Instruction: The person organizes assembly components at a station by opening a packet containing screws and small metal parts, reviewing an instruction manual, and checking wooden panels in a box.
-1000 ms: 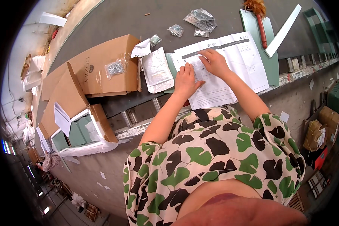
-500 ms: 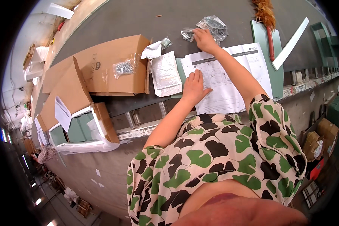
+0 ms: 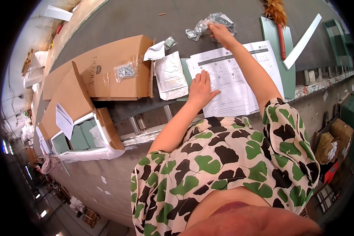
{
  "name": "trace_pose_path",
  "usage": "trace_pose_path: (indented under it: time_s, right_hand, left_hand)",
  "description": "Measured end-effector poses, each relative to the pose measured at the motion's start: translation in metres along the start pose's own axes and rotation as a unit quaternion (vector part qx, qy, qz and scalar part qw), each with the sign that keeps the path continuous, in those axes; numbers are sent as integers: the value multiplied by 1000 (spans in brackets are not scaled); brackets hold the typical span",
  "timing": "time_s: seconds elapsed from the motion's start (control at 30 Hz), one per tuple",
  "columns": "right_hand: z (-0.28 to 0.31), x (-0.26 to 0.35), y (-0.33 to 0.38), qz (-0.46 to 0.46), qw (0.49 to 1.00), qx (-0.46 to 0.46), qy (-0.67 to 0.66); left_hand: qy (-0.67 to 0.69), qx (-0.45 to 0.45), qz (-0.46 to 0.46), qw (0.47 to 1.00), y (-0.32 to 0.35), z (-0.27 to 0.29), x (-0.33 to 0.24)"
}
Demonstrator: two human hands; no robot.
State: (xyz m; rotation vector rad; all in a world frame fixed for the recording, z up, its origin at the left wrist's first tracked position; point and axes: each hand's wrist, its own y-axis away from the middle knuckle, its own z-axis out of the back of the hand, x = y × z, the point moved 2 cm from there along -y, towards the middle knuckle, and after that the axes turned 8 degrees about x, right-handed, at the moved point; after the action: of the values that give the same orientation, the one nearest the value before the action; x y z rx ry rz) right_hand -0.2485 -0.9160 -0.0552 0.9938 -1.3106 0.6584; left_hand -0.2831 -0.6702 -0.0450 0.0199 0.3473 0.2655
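Observation:
My left hand (image 3: 201, 92) lies flat on printed instruction sheets (image 3: 228, 95), its fingers stretched and the thumb out to the side. Beyond the sheets my right hand (image 3: 222, 34) pinches the edge of a small clear plastic bag of metal hardware (image 3: 194, 34), which trails to its left. More clear hardware bags (image 3: 224, 19) lie bunched right behind the fingers, partly covered by the hand. The sheets rest over pale green panels (image 3: 290, 88), whose edges show at both sides.
A cardboard box (image 3: 118, 47) at the left carries a bag of screws (image 3: 125, 72). In front, an opened carton (image 3: 102, 122) holds green panels. A white padded pouch (image 3: 170, 74) lies beside the sheets. At the right are a feather duster (image 3: 281, 41) and a white strip (image 3: 303, 42).
My right hand has shifted slightly up and right, drawing at the small hardware bag, which now looks stretched toward the fingers. My left hand stays on the sheets.

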Motion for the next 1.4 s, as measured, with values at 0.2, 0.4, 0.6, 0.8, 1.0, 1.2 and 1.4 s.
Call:
trace_pose_path:
  time_s: [0.2, 0.4, 0.6, 0.8, 1.0, 1.2, 1.4]
  right_hand:
    - [7, 5, 38, -7, 998, -23, 63]
    - [22, -14, 126, -15, 989, -59, 132]
    - [21, -42, 197, -58, 981, -118, 143]
    - [-1, -61, 225, 10, 933, -121, 340]
    - [-3, -71, 226, 44, 924, -140, 354]
    - [-4, -72, 226, 49, 918, -144, 366]
    - [-1, -65, 224, 38, 921, -130, 366]
  left_hand:
    - [-3, 13, 15, 1000, 0, -4, 1]
    - [-5, 8, 9, 1000, 0, -5, 0]
    - [-7, -5, -3, 1000, -1, -5, 1]
    - [0, -17, -7, 1000, -1, -6, 1]
    - [-9, -31, -17, 999, -1, -5, -1]
    - [-26, -23, -21, 999, -3, 1, -7]
    - [-84, -26, -19, 996, -17, 3, -14]
